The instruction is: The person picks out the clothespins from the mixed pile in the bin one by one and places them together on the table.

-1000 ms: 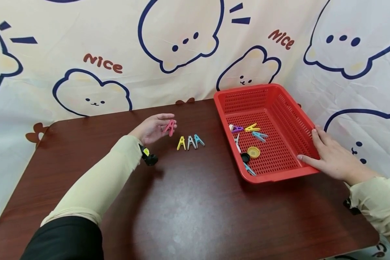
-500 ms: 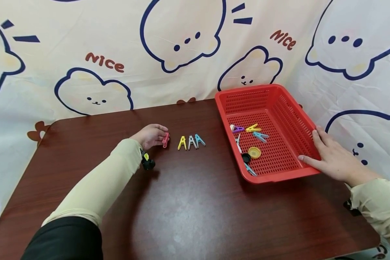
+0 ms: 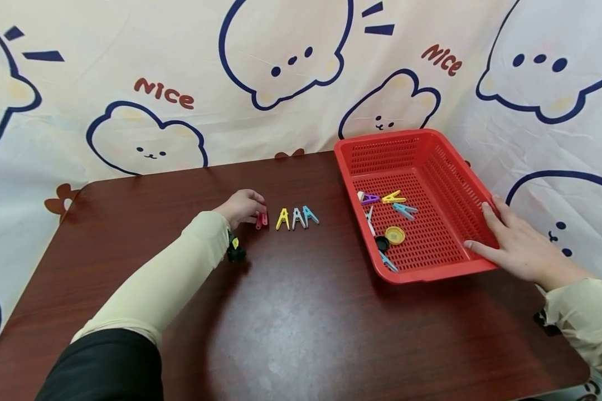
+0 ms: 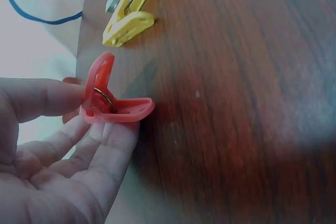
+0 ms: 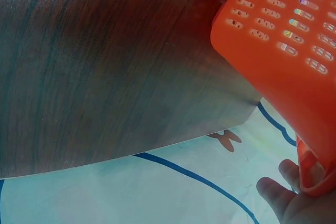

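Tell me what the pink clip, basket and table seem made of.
Pink clip: smooth, likely moulded plastic, by its even colour; its spring looks metal, thin and shiny. Basket: probably plastic, semi-gloss, slotted throughout. Table: glossy wood or wood-look laminate; grain streaks, blurred light reflection.

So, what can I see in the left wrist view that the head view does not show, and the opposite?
Only the left wrist view: the spring inside the pink clip. Only the head view: the right hand, plus the purple clip and black cap in the basket. Both: a yellow clip on the table, and the left hand holding the pink clip.
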`<state>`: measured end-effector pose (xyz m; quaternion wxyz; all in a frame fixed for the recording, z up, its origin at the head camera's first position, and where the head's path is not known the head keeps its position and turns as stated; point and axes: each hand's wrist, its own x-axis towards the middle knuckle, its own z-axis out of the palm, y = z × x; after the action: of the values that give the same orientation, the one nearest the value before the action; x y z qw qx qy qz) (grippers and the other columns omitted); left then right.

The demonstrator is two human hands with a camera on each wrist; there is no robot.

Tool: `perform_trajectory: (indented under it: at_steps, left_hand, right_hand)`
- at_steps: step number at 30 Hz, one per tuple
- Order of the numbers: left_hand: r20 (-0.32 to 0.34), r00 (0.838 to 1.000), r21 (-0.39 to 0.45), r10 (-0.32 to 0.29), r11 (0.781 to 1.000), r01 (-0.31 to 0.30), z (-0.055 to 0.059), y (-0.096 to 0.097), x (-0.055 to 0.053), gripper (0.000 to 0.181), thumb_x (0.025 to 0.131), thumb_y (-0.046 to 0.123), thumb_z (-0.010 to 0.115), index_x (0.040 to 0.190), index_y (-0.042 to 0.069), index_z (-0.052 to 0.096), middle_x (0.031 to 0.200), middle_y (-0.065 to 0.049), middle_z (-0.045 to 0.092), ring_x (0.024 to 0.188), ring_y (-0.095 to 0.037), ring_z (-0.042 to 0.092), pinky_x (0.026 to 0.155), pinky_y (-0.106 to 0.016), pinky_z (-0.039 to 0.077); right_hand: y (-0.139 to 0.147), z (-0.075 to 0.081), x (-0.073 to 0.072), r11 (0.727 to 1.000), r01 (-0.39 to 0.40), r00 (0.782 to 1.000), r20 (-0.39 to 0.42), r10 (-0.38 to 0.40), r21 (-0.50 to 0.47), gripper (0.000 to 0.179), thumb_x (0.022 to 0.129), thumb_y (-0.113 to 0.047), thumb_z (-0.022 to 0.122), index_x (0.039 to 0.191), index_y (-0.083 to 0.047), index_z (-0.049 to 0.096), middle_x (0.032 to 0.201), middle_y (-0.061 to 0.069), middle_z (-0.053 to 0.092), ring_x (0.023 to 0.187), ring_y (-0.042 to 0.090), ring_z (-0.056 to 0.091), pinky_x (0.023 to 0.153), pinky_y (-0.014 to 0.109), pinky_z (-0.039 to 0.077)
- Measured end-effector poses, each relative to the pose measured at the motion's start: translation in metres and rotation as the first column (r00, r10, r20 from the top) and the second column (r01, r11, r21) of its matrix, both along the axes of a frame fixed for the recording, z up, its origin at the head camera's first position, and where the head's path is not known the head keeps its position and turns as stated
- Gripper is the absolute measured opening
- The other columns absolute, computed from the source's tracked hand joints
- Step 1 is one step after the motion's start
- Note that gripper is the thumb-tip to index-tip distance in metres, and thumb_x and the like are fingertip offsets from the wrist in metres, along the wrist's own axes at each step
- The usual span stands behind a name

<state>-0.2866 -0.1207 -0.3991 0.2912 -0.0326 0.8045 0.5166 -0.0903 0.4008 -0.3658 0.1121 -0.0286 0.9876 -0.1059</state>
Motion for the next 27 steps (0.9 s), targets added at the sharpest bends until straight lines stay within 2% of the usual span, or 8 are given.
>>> perform_trajectory:
  at_steps: [12,17,22,27]
  left_hand:
    - [-0.071,0.997,-0.06,-0.028,0.998,0.023,0.0,0.017,0.008,0.039,0.1,-0.001,0.062,0.134,-0.011,0.046,0.111,-0.016,0.055,0.09,-0.019,0.058,0.099,-0.046,0.053]
    - [-0.066,0.997,-0.078,-0.028,0.997,0.023,0.001,0.018,0.008,0.036,0.1,0.002,0.062,0.131,-0.009,0.048,0.111,-0.016,0.056,0.09,-0.02,0.057,0.098,-0.045,0.053]
    - [-0.046,0.999,-0.08,-0.025,0.997,0.021,0.0,0.018,0.005,0.023,0.103,0.01,0.059,0.12,-0.004,0.053,0.105,-0.014,0.056,0.089,-0.02,0.056,0.095,-0.042,0.056]
    - [-0.003,1.0,-0.043,-0.001,0.999,0.001,0.001,0.02,0.006,0.019,0.106,0.011,0.052,0.12,-0.002,0.053,0.103,-0.013,0.054,0.089,-0.02,0.055,0.096,-0.044,0.054]
  right_hand:
    - [0.002,-0.003,0.001,1.0,-0.023,0.999,-0.029,0.023,0.004,0.097,0.103,-0.055,0.052,0.161,0.002,-0.001,0.166,0.03,-0.011,0.142,0.062,0.017,0.102,0.08,0.029]
    - [0.002,-0.003,0.0,1.0,-0.027,0.999,-0.026,0.027,0.003,0.097,0.103,-0.055,0.052,0.161,0.001,-0.001,0.166,0.03,-0.011,0.14,0.062,0.018,0.101,0.08,0.03]
    - [0.002,-0.002,0.001,1.0,-0.03,0.999,-0.034,0.03,0.004,0.096,0.103,-0.053,0.052,0.162,0.001,-0.001,0.166,0.03,-0.011,0.141,0.063,0.018,0.1,0.081,0.03]
    - [0.002,-0.002,0.001,1.0,-0.03,0.999,-0.032,0.031,0.004,0.096,0.103,-0.053,0.053,0.162,0.0,-0.001,0.166,0.03,-0.011,0.14,0.063,0.018,0.1,0.081,0.03]
